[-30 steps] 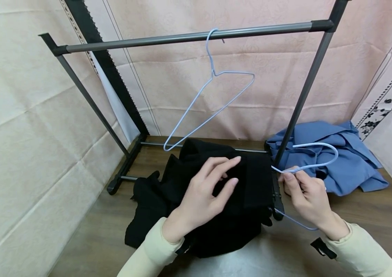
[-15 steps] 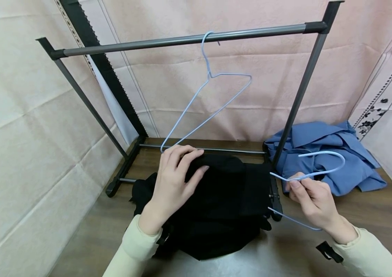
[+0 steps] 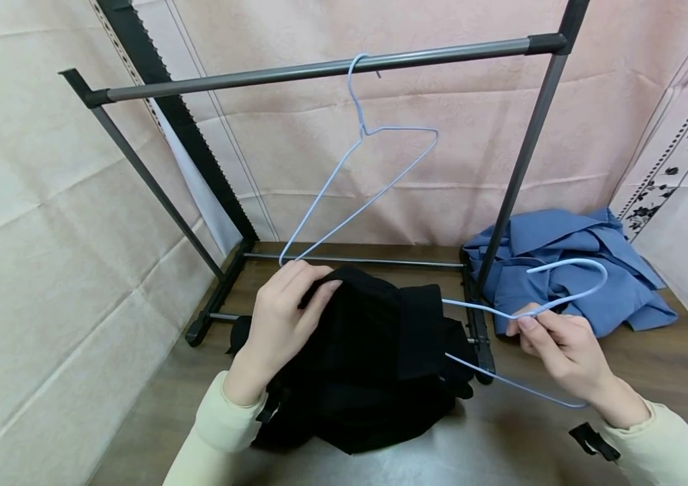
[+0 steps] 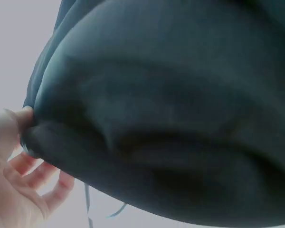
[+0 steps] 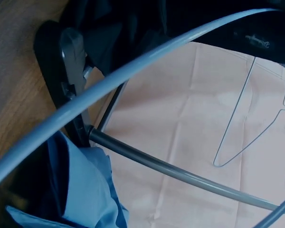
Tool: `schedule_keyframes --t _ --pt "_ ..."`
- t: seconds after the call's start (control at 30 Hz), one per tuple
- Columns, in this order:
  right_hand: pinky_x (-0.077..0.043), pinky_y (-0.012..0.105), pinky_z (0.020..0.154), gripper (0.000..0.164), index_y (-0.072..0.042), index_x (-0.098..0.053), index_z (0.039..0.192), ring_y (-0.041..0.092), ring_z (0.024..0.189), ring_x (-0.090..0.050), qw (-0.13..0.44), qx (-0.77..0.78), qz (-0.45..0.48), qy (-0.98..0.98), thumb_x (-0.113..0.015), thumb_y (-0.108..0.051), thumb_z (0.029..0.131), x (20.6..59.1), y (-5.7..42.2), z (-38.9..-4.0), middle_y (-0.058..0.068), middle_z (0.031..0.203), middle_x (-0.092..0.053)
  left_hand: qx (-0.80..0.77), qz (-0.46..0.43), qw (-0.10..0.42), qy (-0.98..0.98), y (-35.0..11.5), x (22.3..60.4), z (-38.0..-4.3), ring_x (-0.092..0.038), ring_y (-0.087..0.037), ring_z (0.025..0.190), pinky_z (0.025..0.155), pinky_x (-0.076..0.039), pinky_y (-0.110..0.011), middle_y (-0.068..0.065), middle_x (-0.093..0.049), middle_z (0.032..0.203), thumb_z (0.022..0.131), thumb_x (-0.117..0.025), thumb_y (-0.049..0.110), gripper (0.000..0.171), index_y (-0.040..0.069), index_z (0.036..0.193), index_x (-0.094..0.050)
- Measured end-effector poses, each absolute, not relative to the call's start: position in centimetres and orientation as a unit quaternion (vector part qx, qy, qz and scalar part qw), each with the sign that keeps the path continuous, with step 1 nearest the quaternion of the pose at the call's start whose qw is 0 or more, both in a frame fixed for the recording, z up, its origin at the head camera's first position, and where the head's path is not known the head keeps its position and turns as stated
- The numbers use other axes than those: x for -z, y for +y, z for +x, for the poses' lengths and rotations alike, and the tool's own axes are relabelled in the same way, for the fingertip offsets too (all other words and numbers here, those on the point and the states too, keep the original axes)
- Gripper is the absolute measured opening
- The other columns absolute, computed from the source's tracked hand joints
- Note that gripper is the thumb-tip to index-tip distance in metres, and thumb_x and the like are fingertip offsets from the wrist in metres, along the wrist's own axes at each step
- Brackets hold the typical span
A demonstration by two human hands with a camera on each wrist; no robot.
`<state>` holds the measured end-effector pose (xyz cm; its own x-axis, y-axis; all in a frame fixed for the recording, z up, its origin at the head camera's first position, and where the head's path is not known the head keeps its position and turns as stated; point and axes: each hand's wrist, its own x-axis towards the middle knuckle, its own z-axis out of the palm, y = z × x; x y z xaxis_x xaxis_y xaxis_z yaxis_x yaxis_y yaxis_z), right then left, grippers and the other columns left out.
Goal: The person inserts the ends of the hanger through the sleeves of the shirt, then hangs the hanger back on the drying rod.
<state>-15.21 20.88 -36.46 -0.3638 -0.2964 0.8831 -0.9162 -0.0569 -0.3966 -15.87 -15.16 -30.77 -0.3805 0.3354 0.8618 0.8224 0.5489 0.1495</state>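
Hands: left [image 3: 279,317] pinches black garment [image 3: 362,344], right [image 3: 565,347] pinches blue hanger [image 3: 605,274] (garment lettering [image 5: 258,42]: right wrist view only).

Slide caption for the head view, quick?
Left hand grips a black garment while the right hand holds a light-blue hanger running into it; a second hanger hangs on the clothes rack.

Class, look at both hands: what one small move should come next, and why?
Probably the right hand should ease the pale blue hanger deeper into the black garment: it grips the hanger near the hook, one end is hidden by the cloth while the opposite corner sticks out, and the left hand already pinches the cloth.
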Motion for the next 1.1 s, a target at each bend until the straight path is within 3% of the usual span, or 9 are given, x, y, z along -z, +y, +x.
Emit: schedule_keyframes --t 0.2,0.37,0.7,0.9,1.1 --pt "-0.034 0.017 0.057 0.025 0.015 -0.058 0.081 0.004 0.06 -0.042 0.276 -0.568 0.501 -0.592 -0.044 0.012 0.1 36.8 21.3 -15.3 0.002 0.064 -0.045 0.274 -0.363 0.36 -0.815 -16.1 30.5 -15.8 -0.063 -0.013 0.073 0.068 -0.053 -0.032 0.0 -0.068 0.088 0.106 -0.052 0.037 0.035 0.008 0.1 -0.069" --pt "-0.032 0.018 0.055 0.025 0.016 -0.057 0.081 0.006 0.061 -0.042 0.26 -0.59 0.51 -0.57 -0.042 0.014 0.1 37.0 21.4 -15.3 0.003 0.064 -0.044 0.271 -0.378 0.32 -0.826 -16.4 30.2 -15.9 -0.062 -0.008 0.077 0.073 -0.052 -0.028 0.004 -0.067 0.09 0.106 -0.052 0.038 0.033 0.012 0.1 -0.07" --pt "-0.029 0.014 0.051 0.023 0.013 -0.058 0.082 0.003 0.058 -0.041 0.261 -0.568 0.511 -0.591 -0.042 0.014 0.099 36.7 20.9 -15.4 0.001 0.064 -0.044 0.242 -0.396 0.269 -0.844 -16.5 30.3 -16.6 -0.048 -0.004 0.067 0.061 -0.043 -0.024 0.007 -0.056 0.09 0.105 -0.054 0.037 0.031 0.014 0.101 -0.074" --pt "-0.033 0.017 0.054 0.023 0.01 -0.06 0.084 0.002 0.062 -0.042 0.259 -0.538 0.501 -0.626 -0.043 0.013 0.1 36.4 20.8 -15.4 -0.002 0.064 -0.043 0.222 -0.43 0.286 -0.827 -16.1 29.6 -16.8 -0.053 -0.003 0.072 0.062 -0.045 -0.023 0.006 -0.06 0.095 0.105 -0.052 0.038 0.034 0.014 0.1 -0.076" --pt "-0.033 0.017 0.054 0.022 0.011 -0.061 0.086 0.001 0.061 -0.042 0.259 -0.534 0.501 -0.63 -0.043 0.013 0.1 36.5 21.0 -15.6 -0.002 0.063 -0.043 0.216 -0.425 0.321 -0.818 -16.6 28.8 -17.0 -0.048 -0.004 0.061 0.055 -0.041 -0.021 0.005 -0.06 0.089 0.105 -0.05 0.041 0.04 0.012 0.098 -0.075"
